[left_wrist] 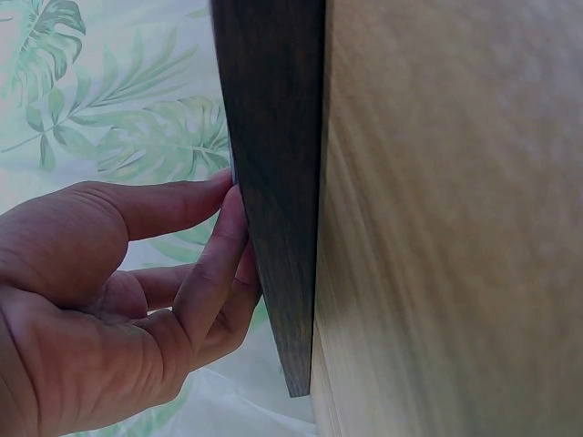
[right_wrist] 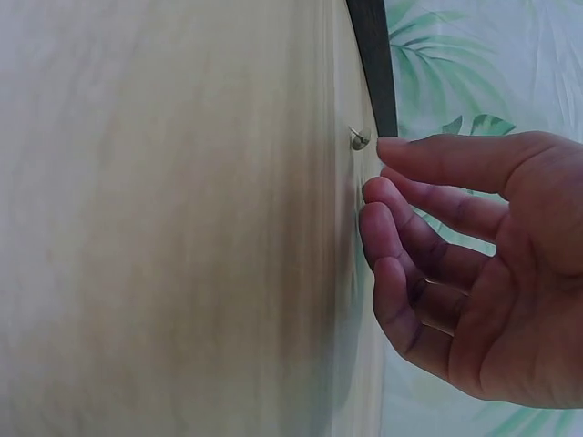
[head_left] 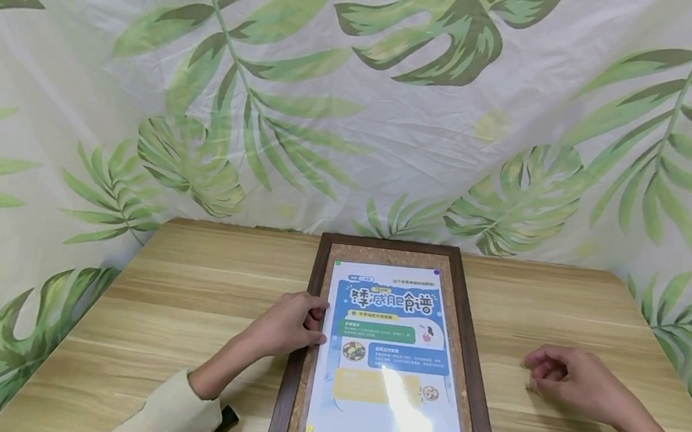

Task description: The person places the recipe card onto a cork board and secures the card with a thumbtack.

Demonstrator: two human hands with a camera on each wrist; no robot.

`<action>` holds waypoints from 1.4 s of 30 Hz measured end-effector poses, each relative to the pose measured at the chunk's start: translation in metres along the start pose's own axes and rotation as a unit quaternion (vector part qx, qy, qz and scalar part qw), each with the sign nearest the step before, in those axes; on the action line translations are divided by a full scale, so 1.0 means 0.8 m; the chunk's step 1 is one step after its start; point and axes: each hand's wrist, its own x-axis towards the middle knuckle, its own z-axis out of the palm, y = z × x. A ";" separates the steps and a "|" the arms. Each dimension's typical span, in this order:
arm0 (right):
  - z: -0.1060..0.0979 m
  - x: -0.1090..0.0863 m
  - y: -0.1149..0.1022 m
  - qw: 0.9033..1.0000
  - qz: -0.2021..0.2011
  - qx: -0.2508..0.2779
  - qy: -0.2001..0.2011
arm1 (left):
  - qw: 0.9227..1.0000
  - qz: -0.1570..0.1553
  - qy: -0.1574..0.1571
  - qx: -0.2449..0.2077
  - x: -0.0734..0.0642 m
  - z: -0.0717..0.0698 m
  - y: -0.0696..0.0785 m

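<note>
A laminated poster (head_left: 386, 414) lies on a cork board (head_left: 392, 256) with a dark wooden frame (head_left: 473, 388). Colored pushpins sit at three of its corners: green (head_left: 338, 262), purple (head_left: 436, 272) and yellow (head_left: 309, 429). My left hand (head_left: 288, 325) rests its fingertips at the poster's left edge, over the frame's left side; the left wrist view (left_wrist: 127, 291) hides the poster. Right of the board, my right hand (head_left: 580, 384) hovers with loosely bent fingers and holds nothing. Just beyond its thumb tip, a small pushpin (right_wrist: 360, 139) lies on the table.
The board lies on a wood-grain table (head_left: 190, 277). A leaf-patterned cloth (head_left: 403, 138) hangs behind and around the table. Beside my left sleeve (head_left: 173, 411) is a small black object (head_left: 228, 419), partly hidden. Bright glare covers the poster's lower part.
</note>
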 end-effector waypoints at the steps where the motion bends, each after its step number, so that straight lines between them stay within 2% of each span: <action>1: 0.000 0.000 0.000 1.000 0.000 0.005 -0.003 | 1.000 0.000 0.000 0.000 0.000 0.000 0.000; 22: 0.019 0.001 -0.017 0.995 -0.051 0.064 -0.056 | 1.000 0.005 -0.001 0.000 -0.001 0.000 0.001; 32: 0.024 0.003 -0.030 0.998 -0.021 0.034 -0.045 | 1.000 0.010 0.000 0.008 -0.001 0.000 -0.001; 42: 0.023 0.003 -0.037 0.999 -0.011 -0.002 -0.039 | 1.000 0.015 0.003 0.008 0.002 0.002 -0.006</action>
